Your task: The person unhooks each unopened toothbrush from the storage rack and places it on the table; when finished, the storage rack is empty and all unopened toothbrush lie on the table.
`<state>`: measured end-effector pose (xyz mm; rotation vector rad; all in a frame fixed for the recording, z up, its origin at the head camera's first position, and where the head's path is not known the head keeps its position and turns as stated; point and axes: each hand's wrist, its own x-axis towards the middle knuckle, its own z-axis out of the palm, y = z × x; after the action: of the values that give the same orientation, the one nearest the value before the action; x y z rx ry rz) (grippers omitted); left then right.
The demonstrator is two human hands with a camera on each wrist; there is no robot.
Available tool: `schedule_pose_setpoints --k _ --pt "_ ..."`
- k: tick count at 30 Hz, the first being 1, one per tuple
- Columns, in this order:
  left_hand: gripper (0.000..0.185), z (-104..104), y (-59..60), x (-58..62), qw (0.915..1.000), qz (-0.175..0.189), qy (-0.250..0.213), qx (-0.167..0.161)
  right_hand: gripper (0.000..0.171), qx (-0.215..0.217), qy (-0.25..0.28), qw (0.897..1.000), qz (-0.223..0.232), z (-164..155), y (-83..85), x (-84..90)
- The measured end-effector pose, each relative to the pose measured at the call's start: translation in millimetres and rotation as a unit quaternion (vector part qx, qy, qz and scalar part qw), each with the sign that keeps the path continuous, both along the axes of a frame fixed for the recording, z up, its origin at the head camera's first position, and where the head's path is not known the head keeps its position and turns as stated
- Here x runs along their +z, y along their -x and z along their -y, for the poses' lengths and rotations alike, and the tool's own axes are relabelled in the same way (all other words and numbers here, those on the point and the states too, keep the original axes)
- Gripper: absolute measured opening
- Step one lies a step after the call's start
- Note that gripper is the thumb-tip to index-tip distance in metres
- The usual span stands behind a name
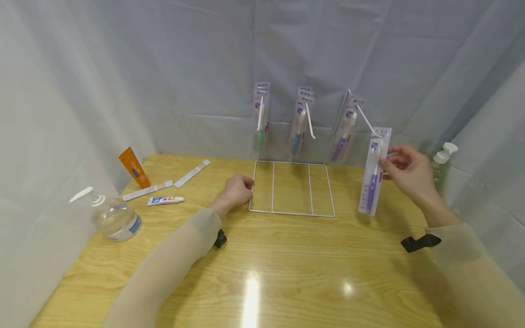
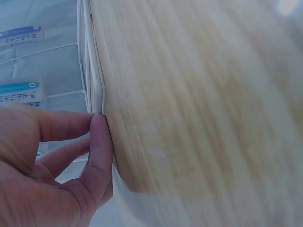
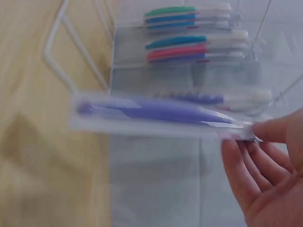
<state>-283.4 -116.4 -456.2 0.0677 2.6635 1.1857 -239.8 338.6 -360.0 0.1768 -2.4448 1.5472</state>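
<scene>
My right hand (image 1: 410,173) pinches a packaged purple toothbrush (image 1: 372,182) by its side edge, thumb in front. In the head view the top of this pack overlaps the tip of the right hook (image 1: 367,119) of a white wire display rack (image 1: 303,213). A second purple toothbrush pack (image 1: 342,136) hangs farther back on that hook. With thumb and fingertip, my left hand (image 1: 237,193) pinches the left side wire of the rack's base; the left wrist view shows the left hand (image 2: 61,161) there up close.
Green (image 1: 261,132) and blue (image 1: 298,132) toothbrush packs hang on the other hooks. At left lie an orange tube (image 1: 134,167), a toothpaste tube (image 1: 165,201) and two flat slim packets (image 1: 192,173), near a clear pump bottle (image 1: 116,219). Another pump bottle (image 1: 440,166) stands behind the right hand.
</scene>
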Motion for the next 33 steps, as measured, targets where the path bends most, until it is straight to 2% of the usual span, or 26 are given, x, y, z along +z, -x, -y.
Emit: schedule_pose_setpoints --k 3,5,9,15,19,24,29,33 --pt "0.062 -0.8 -0.1 1.4 1.0 0.0 0.002 0.002 0.019 0.036 -0.024 0.997 0.068 -17.6 -14.9 -8.5" --pt "0.061 -1.0 -0.3 2.1 1.0 -0.001 0.004 0.003 0.02 0.069 -0.022 0.99 0.121 -28.5 -24.3 -16.7" --pt "0.061 -1.3 0.1 3.1 1.0 -0.001 0.007 0.002 0.023 0.124 0.016 0.968 0.219 -48.9 -43.2 -40.9" --pt "0.062 -1.8 0.3 2.7 0.9999 -0.002 0.011 0.001 0.028 0.189 0.056 0.93 0.311 -68.3 -63.3 -74.7" --pt "0.061 -1.7 -0.9 3.5 0.9998 -0.005 0.017 0.002 0.025 0.237 0.065 0.906 0.345 -70.9 -68.6 -85.7" --pt "0.06 -1.8 -0.9 4.0 0.9998 -0.006 0.017 0.002 0.023 0.272 0.066 0.889 0.362 -68.8 -73.1 -93.8" --pt "0.058 -1.8 0.6 3.0 0.9998 -0.008 0.019 0.001 0.023 0.277 0.054 0.885 0.371 -66.2 -77.4 -97.2" --pt "0.058 -1.7 0.9 3.8 0.9999 -0.004 0.015 0.001 0.027 0.263 0.035 0.888 0.376 -65.7 -78.2 -98.3"
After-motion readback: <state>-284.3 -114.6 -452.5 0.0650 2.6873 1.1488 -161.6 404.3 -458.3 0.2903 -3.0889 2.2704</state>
